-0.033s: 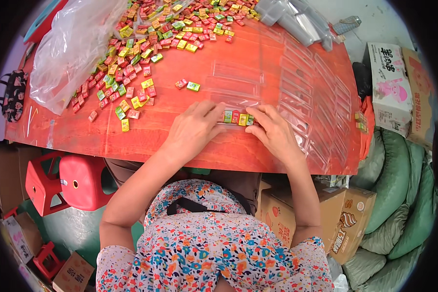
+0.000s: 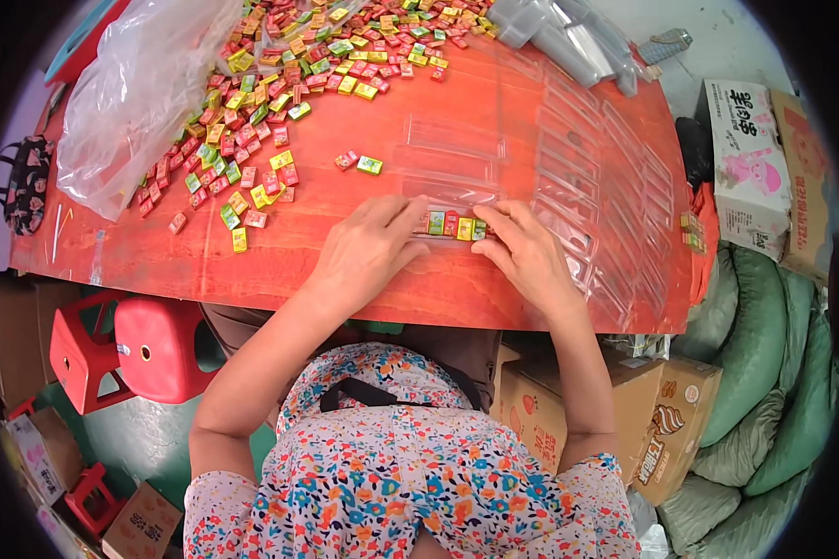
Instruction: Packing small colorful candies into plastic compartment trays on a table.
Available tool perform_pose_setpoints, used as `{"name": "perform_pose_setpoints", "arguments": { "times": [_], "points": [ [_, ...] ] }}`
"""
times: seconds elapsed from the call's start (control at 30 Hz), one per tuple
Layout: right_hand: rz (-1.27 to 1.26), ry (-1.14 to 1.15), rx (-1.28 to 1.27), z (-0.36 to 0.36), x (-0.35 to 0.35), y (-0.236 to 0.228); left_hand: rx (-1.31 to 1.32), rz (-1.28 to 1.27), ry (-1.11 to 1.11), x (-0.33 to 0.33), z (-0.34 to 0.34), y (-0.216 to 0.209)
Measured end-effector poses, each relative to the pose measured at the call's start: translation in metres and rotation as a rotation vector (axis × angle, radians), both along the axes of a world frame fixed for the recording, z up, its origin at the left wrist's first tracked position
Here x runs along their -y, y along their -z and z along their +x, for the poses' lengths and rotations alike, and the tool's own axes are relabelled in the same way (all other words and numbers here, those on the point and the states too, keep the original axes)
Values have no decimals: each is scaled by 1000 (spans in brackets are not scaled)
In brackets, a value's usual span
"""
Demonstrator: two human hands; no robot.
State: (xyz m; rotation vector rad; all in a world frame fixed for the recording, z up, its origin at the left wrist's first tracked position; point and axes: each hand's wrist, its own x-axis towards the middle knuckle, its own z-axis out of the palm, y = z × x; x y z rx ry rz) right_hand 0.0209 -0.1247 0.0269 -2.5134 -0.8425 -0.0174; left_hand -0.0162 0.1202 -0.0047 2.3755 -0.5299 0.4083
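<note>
A short row of small coloured boxes point(image 2: 450, 225), green, red and yellow, sits in a clear plastic tray point(image 2: 449, 241) near the table's front edge. My left hand point(image 2: 368, 244) closes over the tray's left end, its fingers hiding that part of the row. At the right end my right hand point(image 2: 529, 250) grips the tray between thumb and fingers, against the last green box. Beyond the hands lie more clear trays point(image 2: 449, 166). A red box point(image 2: 347, 160) and a green box point(image 2: 370, 165) lie loose just past my left hand.
A large heap of small boxes point(image 2: 280, 102) spreads over the back left of the red table point(image 2: 289, 270), beside a clear plastic bag point(image 2: 144, 102). Rows of clear trays point(image 2: 569, 177) cover the right side. Grey plastic containers point(image 2: 569, 42) lie at the back. Red stools point(image 2: 158, 349) stand left below.
</note>
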Motion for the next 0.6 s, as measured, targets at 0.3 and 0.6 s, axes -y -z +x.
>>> {"name": "perform_pose_setpoints", "arguments": {
  "times": [0.3, 0.6],
  "points": [
    [-127, -129, 135, -9, -9, 13, 40, 235, 92, -6, -9, 9],
    [-283, -203, 156, -18, -10, 22, 40, 372, 158, -6, -14, 7]
  ]
}}
